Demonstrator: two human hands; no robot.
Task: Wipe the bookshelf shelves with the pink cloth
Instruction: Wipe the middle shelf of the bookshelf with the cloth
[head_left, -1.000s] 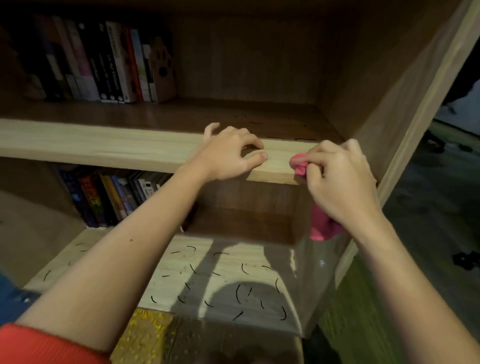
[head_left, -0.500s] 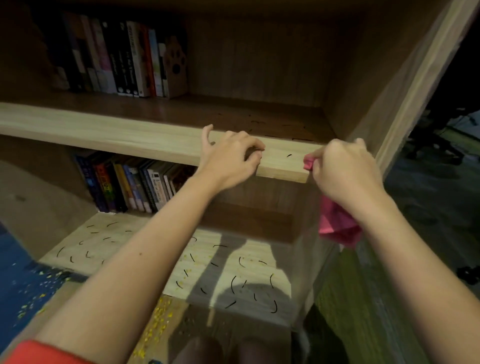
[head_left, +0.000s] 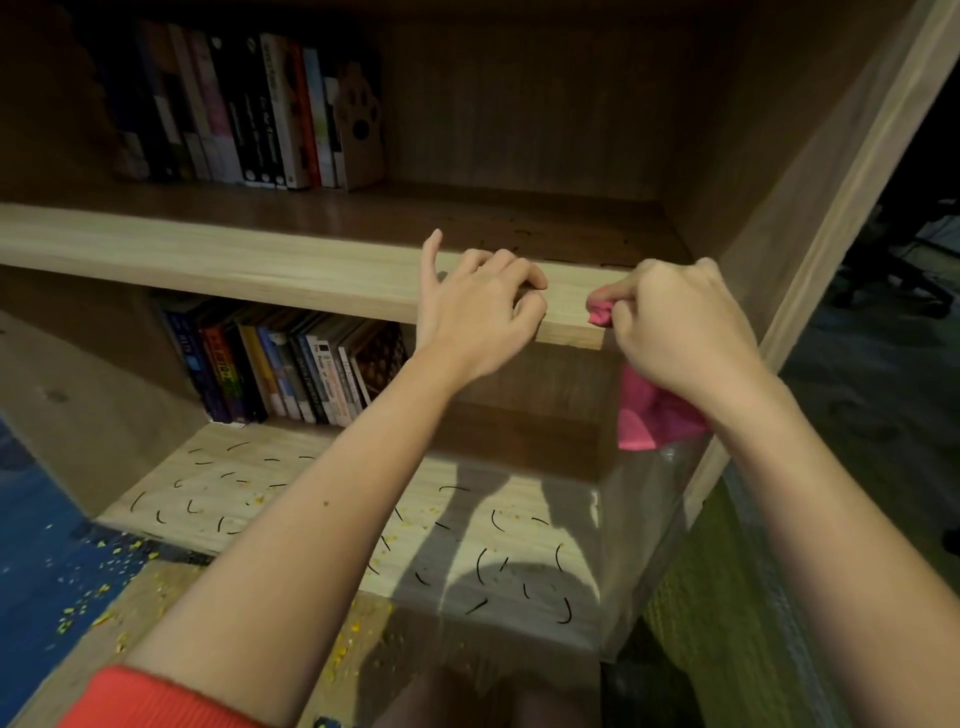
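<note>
My right hand (head_left: 680, 332) grips the pink cloth (head_left: 652, 415) and presses a bunched tip of it against the front edge of the upper shelf (head_left: 218, 260), near the shelf's right end. Most of the cloth hangs below my wrist. My left hand (head_left: 475, 306) rests on the same front edge just left of the cloth, fingers curled over the board. The lower shelf (head_left: 311, 499) carries black curved marks and yellow crumbs. Faint dark marks show on the upper shelf's top behind my hands.
Rows of upright books stand at the back left of the upper shelf (head_left: 249, 109) and the lower shelf (head_left: 291, 369). The bookcase's right side panel (head_left: 810, 208) rises beside my right hand. Yellow crumbs lie on the blue floor (head_left: 57, 587) at lower left.
My right hand slid the cloth's tip slightly right along the shelf's front edge, then back a little. My left hand kept its place on the edge. The view shifted leftward.
</note>
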